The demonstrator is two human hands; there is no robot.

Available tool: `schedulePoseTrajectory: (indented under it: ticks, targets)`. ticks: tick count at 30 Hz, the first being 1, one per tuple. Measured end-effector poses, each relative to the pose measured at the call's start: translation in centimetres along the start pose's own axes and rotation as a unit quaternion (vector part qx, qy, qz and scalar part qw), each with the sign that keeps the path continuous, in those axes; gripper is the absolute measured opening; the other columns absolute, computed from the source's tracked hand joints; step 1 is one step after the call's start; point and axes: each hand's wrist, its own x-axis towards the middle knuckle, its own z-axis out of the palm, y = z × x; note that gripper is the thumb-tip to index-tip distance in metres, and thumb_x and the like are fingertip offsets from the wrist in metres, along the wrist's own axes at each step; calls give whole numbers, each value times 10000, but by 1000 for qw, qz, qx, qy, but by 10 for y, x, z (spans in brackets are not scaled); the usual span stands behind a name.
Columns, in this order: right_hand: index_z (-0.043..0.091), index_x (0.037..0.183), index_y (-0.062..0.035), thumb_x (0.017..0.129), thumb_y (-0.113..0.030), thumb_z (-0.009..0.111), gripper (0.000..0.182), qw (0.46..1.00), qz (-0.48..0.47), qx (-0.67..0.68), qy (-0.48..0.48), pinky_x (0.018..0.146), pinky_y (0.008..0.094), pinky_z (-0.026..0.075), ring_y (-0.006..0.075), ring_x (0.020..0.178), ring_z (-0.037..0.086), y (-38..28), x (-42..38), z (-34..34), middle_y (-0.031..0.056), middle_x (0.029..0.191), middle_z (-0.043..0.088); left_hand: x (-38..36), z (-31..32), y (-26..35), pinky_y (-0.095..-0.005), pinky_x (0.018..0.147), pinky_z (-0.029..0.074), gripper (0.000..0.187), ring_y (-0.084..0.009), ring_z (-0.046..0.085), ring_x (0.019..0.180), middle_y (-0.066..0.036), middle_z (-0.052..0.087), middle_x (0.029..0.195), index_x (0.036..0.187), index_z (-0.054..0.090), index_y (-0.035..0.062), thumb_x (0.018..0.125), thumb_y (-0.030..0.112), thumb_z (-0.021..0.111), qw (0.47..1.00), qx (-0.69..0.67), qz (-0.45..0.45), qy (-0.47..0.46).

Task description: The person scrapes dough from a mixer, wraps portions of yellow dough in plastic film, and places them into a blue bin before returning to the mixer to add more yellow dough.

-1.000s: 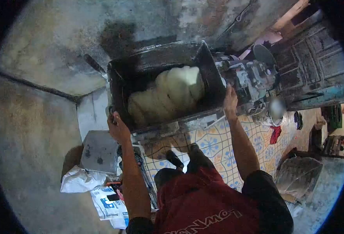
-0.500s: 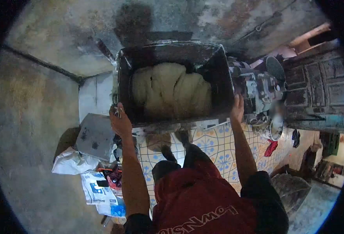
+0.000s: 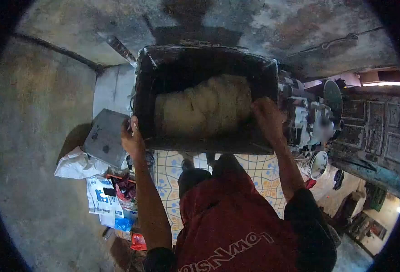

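Observation:
A large dark rectangular trough (image 3: 209, 146), whitish along its rim, stands in front of me. A thick, folded mass of pale dough (image 3: 204, 106) lies inside it. My left hand (image 3: 133, 139) is closed around the trough's near left corner, fingers on the outer side. Over the near right side reaches my right hand (image 3: 269, 119), its curled fingers against the right end of the dough. Those fingertips are partly hidden in shadow.
Machinery (image 3: 306, 113) stands right of the trough, with a white bucket (image 3: 318, 164) below it. At left are a grey panel (image 3: 107, 138), a white sack (image 3: 80, 164) and printed bags (image 3: 102, 197). A rough wall (image 3: 277, 27) rises behind the trough.
My right hand has gone from the trough's right outer side to the dough inside. The dough's bulk has shifted and its right end stands higher. My left hand stays at the left corner.

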Motion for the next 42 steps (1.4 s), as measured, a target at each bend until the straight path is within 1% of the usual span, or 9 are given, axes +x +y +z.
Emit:
schedulePoseTrajectory:
  ticks: [10, 13, 19, 25, 28, 32, 34, 39, 42]
  targets:
    - [457, 1339, -67, 934, -413, 493, 534, 977, -118, -20, -178, 1062, 499, 332, 345, 1220, 480, -23, 66, 122, 220, 1291, 516, 4, 3, -7, -393, 926, 439, 576, -323, 586, 1052, -253, 606, 1149, 1183, 558, -97, 894, 397, 625, 1000, -7, 20, 22]
    - [361, 1397, -45, 933, -434, 479, 617, 902, -361, -190, -145, 1115, 520, 223, 331, 1293, 404, 5, 17, 167, 198, 1385, 434, -2, -3, 28, -390, 927, 436, 564, -327, 588, 1044, -246, 613, 1140, 1187, 568, -79, 892, 397, 626, 1000, 7, -23, 12]
    - [342, 1394, -21, 928, -411, 492, 626, 883, -324, -228, -252, 1122, 555, 159, 321, 1347, 333, -26, 54, 113, 186, 1448, 353, 1, -8, 25, -400, 926, 436, 552, -353, 591, 1066, -226, 616, 1159, 1174, 607, -16, 872, 445, 622, 998, 33, -48, -11]
    - [669, 1057, -94, 922, -326, 509, 313, 888, -91, -174, -416, 858, 493, 482, 348, 1016, 617, -47, 78, 21, 184, 1085, 640, 0, -3, 5, -397, 884, 459, 457, -353, 615, 999, -216, 644, 1085, 1174, 617, 26, 871, 367, 633, 997, 71, -32, 20]
    - [655, 1083, -127, 908, -319, 545, 282, 895, -96, -286, -329, 820, 460, 504, 372, 902, 645, -10, 77, 17, 179, 897, 676, 2, 0, -3, -399, 870, 467, 411, -358, 624, 965, -217, 649, 1068, 1168, 613, 14, 864, 288, 656, 1000, -2, -7, 11]
    - [593, 1170, -68, 934, -323, 505, 358, 976, -36, -77, -198, 884, 458, 479, 321, 1023, 607, -16, 84, 22, 159, 1108, 625, 4, 5, -29, -337, 843, 497, 410, -223, 626, 1011, -188, 658, 1056, 1142, 578, -63, 945, 296, 569, 997, 50, 55, 17]
    - [573, 1221, -90, 943, -314, 494, 366, 990, -63, -5, -129, 964, 445, 441, 323, 1135, 555, -31, 84, 59, 169, 1233, 570, 3, 0, -4, -388, 879, 471, 413, -313, 613, 1028, -204, 646, 1086, 1144, 593, -47, 895, 280, 627, 996, 85, 12, 25]
    - [262, 1451, -56, 914, -507, 480, 734, 883, -363, -281, -103, 1047, 527, 325, 371, 1295, 395, -18, 48, 165, 213, 1423, 379, 6, 3, -9, -415, 913, 451, 480, -346, 589, 1081, -211, 624, 1143, 1190, 589, -20, 883, 343, 645, 997, -18, -76, 14]
    - [307, 1431, -56, 921, -475, 485, 684, 928, -237, -181, -222, 1055, 551, 299, 349, 1302, 400, -19, 46, 136, 199, 1424, 389, 3, -4, 1, -396, 919, 444, 507, -323, 588, 1085, -223, 615, 1159, 1206, 584, -16, 875, 363, 652, 996, 73, -47, 5]
